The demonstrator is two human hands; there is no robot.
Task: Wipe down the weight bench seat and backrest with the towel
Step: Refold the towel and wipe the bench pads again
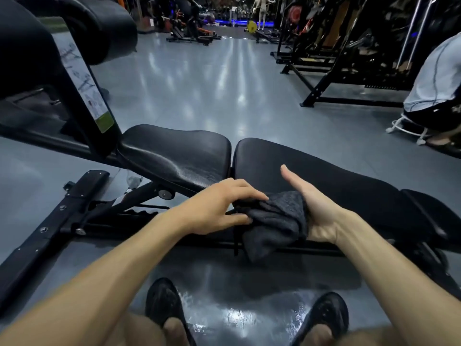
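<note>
A black weight bench lies across my front, its seat pad (174, 151) on the left and its long backrest pad (336, 176) on the right. A dark grey towel (274, 221) is bunched between my hands, just in front of the gap between the two pads. My left hand (217, 206) pinches the towel's left edge with thumb and fingers. My right hand (311, 208) is turned palm-left with its thumb up, and the towel is draped over its fingers, which are hidden under the cloth.
The bench's black frame (50, 228) and an upright post with a label (82, 78) stand at left. A person in a white shirt (434, 78) crouches at far right. Gym machines (349, 46) line the back right. My black shoes (164, 303) rest on the shiny grey floor.
</note>
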